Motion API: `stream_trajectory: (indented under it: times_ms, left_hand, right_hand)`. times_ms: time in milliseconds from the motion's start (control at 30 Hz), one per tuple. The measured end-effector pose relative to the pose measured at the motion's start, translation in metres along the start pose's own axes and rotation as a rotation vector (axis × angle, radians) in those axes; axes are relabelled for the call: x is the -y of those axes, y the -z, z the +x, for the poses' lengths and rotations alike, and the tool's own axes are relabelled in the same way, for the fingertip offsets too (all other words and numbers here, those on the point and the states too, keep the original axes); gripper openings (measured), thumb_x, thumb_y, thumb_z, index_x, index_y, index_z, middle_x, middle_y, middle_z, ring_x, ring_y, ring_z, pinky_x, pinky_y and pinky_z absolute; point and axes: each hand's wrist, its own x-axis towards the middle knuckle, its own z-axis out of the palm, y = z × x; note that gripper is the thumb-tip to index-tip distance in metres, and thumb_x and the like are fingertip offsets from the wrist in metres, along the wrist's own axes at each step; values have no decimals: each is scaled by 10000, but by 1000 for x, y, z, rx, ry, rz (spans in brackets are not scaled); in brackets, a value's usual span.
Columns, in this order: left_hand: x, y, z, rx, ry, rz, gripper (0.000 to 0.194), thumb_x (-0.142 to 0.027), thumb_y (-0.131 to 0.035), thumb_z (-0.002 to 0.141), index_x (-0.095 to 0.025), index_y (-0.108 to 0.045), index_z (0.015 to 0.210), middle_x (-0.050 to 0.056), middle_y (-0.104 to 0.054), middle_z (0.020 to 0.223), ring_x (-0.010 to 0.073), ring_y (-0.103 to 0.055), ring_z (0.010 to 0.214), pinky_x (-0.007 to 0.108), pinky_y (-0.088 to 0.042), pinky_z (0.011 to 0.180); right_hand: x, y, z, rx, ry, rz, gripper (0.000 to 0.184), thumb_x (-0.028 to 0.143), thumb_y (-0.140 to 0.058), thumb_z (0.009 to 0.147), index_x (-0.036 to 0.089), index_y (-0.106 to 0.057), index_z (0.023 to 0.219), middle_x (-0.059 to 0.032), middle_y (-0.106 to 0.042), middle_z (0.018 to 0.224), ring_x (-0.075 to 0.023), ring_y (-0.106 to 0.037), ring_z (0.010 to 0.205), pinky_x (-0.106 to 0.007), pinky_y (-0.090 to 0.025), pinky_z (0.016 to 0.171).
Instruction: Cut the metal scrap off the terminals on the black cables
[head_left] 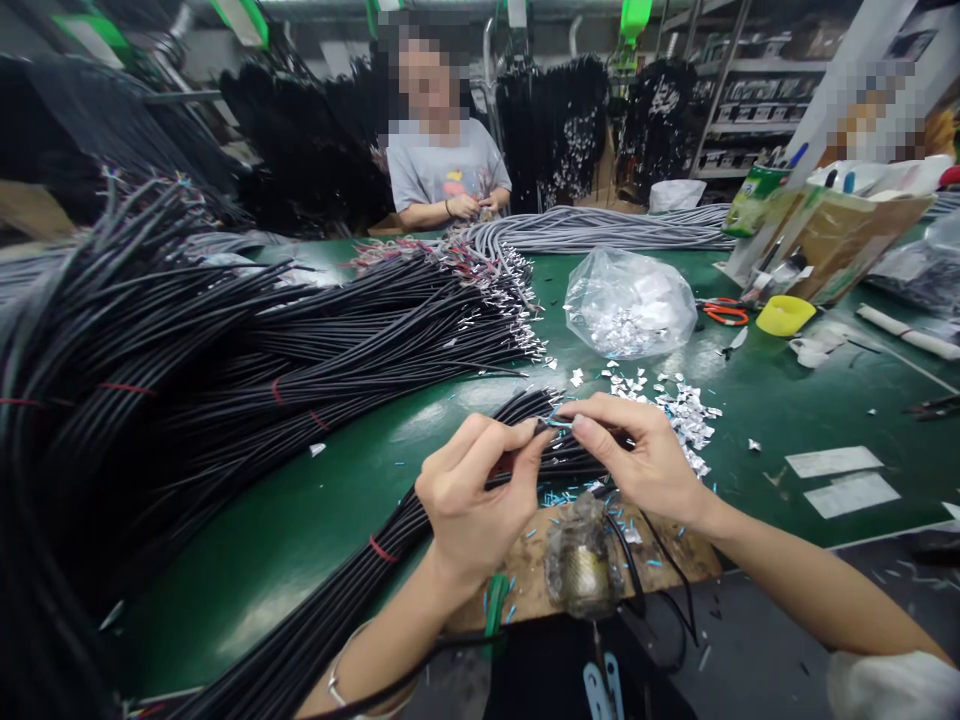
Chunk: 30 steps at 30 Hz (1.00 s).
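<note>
Both hands at lower centre of frame, over the green counter (780,400). My left hand (469,495) has its grip pressed together on the end of a black cable (525,415), thumb and forefinger pinching it. My right hand (645,455) meets it from the right, grip pinching the thin wire tip (556,421) that sticks out of that cable end. Fingertips of both hands nearly touching, wire tip between them.

The cable belongs to a black cable bundle (360,590) running from bottom left up to my hands, tied with a red band. Just below the hands: a wooden board (525,585) with a small metal fixture (581,560) on it, blue insulation scraps scattered around.

Right of my right hand: loose silver terminals (679,405) on the counter. Above them, centre frame, a clear plastic bag (630,300) with more terminals. Big pile of black cables (225,350) fills the left half. Yellow dish (784,315) and orange-handled scissors (724,312) at right. A person in a grey T-shirt (442,165) sits across the counter, top centre, own hands on wires.
</note>
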Motion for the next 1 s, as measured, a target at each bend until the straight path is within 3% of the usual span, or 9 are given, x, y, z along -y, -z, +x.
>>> stream_trajectory:
  times_ms: [133,267,400,567,633,733,867,1000]
  left_hand:
    - [-1,-1,-1,40,142,-45,117,-126,-713,690,-162,-631,765,-15,-607,688,82,-557,589,196,-458,533]
    - [-1,3,1,167,284,-185,35,-165,-655,759,-162,-637,729,-38,-564,588,56,-511,469,182,-423,470]
    - [0,8,7,288,344,-238,166,-207,-599,811,-156,-646,661,-41,-507,481,51,-454,420,185,-364,440]
    - [2,9,15,513,598,-584,350,-340,-504,862,-146,-566,577,-53,-430,415,30,-334,298,180,-247,320]
    - [2,8,15,528,641,-622,348,-360,-519,849,-146,-570,579,-52,-431,415,30,-324,293,179,-226,306]
    - [0,6,11,440,557,-471,248,-321,-601,799,-148,-632,625,-35,-495,461,43,-384,350,179,-275,340]
    - [-3,1,4,367,384,-286,128,-257,-669,748,-165,-677,659,-23,-572,525,63,-461,440,189,-367,437]
    - [2,-4,5,322,324,-275,51,-232,-691,729,-184,-700,714,-13,-616,586,85,-516,511,202,-416,499]
  right_hand:
    - [0,0,-2,-68,40,-57,188,221,-538,858,171,-694,951,-29,-682,800,-110,-589,698,-248,-454,631]
    - [0,0,-4,-97,88,-117,179,196,-551,850,172,-686,966,-23,-678,802,-106,-590,703,-246,-455,639]
    - [-1,2,-4,-82,108,-137,183,193,-555,847,179,-683,977,-26,-681,818,-115,-600,724,-258,-462,655]
    - [-2,5,-1,-50,114,-110,162,186,-552,849,179,-691,931,-20,-680,793,-104,-591,705,-250,-451,662]
    - [-3,6,-1,-79,81,-79,145,200,-557,848,186,-681,922,-17,-676,813,-103,-590,728,-249,-444,675]
    - [-3,6,-1,-117,6,17,124,254,-641,786,192,-652,893,-5,-640,802,-106,-568,713,-242,-427,635]
    - [-5,2,1,-114,-86,121,171,315,-707,720,175,-614,687,22,-537,658,-86,-458,589,-235,-352,538]
    - [-11,-5,4,9,-364,544,302,445,-689,705,175,-554,688,78,-372,526,-51,-284,441,-218,-226,415]
